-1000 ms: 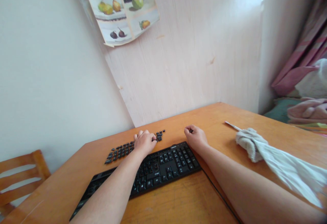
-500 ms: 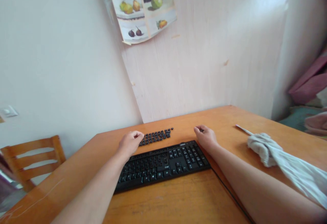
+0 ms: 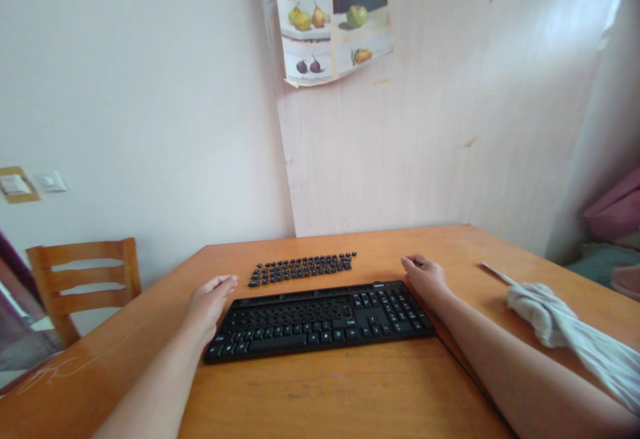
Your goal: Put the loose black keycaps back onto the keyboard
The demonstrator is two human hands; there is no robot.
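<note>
A black keyboard (image 3: pixel 320 332) lies on the wooden table, with many keycaps off its upper rows and others still on it. Behind it, loose black keycaps (image 3: pixel 300 267) stand in rows on the tabletop. My left hand (image 3: pixel 213 297) is over the table by the keyboard's left end, thumb and fingers pressed together; whether anything is between them cannot be made out. Just beyond the keyboard's back right corner, my right hand (image 3: pixel 426 277) is closed, and a small dark thing (image 3: pixel 418 263) shows at its fingers, too small to name.
On the right a pale crumpled cloth (image 3: pixel 537 309) lies near a thin white stick (image 3: pixel 495 272). The keyboard's cable (image 3: pixel 473 382) runs beneath my right forearm. A wooden chair (image 3: pixel 85 279) stands left of the table (image 3: pixel 320 399). A fruit print (image 3: pixel 334 39) hangs on the board behind.
The view has turned left. My left hand has drawn away from the loose keycaps to the keyboard's left side, uncovering their left end. My right hand stays near the keyboard's back right corner, closed.
</note>
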